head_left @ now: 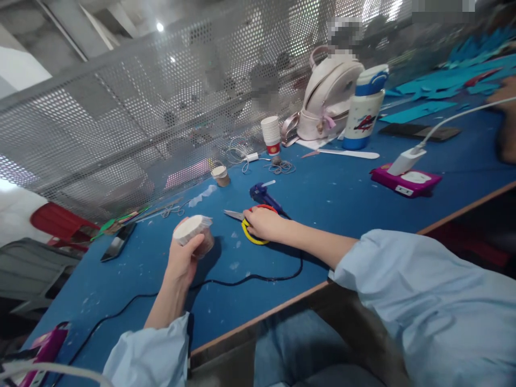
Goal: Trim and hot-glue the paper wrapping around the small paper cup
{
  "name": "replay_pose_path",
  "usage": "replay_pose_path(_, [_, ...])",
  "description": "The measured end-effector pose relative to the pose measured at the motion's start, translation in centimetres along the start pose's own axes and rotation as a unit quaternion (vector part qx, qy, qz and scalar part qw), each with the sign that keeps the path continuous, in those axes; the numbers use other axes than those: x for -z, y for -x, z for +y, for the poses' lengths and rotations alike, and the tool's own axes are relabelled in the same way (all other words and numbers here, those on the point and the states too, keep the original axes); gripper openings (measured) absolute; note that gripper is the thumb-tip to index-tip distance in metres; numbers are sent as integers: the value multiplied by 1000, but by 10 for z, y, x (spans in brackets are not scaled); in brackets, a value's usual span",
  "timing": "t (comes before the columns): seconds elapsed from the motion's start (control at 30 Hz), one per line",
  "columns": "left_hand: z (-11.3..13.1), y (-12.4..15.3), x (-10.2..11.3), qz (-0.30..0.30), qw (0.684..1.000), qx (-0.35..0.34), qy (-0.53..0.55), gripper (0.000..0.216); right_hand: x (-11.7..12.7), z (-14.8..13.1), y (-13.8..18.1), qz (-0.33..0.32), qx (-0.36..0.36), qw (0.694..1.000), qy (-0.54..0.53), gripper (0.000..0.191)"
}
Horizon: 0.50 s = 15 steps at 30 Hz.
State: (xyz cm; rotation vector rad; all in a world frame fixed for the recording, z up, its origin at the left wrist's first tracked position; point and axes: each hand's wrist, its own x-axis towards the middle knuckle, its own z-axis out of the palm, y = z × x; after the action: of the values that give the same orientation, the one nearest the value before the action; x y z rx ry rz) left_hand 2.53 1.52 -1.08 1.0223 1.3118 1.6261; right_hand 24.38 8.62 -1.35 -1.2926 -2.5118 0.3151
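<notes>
Up comes the left forearm, steep from the near edge, sleeve pushed back, and the left hand has the covered cup raised just off the desk. Thumb laid across the cup's near side, the other fingers mostly hidden around the far side — closed about its width, with the pale covered top tipped toward the wrist.

Across to the right hand: forearm reaching in low from the right, palm down, fingers bent and bunched over the handles of the scissors. They're touching, though I can't tell how firmly they grip. The blades poke out ahead of those fingertips, aimed toward the left hand's cup, a gap between.

Just beyond the right fingers sits the blue glue gun; farther out past both hands, a small covered cup and a stack of paper cups. A black cord snakes nearer the body than either set of fingers — and well left of the left hand lies a phone.
</notes>
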Motion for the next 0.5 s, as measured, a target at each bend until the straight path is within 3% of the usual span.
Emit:
replay_pose_path(0.2, [-2,4,-5,-21,999,-30,-32,67,15,-8,13,16,-11,1000,-5,14])
replay_pose_path(0.27, [-5,5,-8,-17,998,-40,-49,68,25,-15,10,56,-4,998,-32,28])
replay_pose_path(0.33, [-8,8,-13,-1,996,-59,-70,71,28,-29,1,109,23,989,-97,53])
replay_pose_path(0.4, [-11,10,-18,6,993,-79,-86,72,23,-48,-11,175,74,920,-342,72])
replay_pose_path(0.43, [-12,11,-21,-3,992,-83,-94,71,17,-57,-16,159,78,892,-417,81])
replay_pose_path(0.5, [-14,12,-24,-44,990,-72,-111,67,2,-72,-22,103,49,870,-480,90])
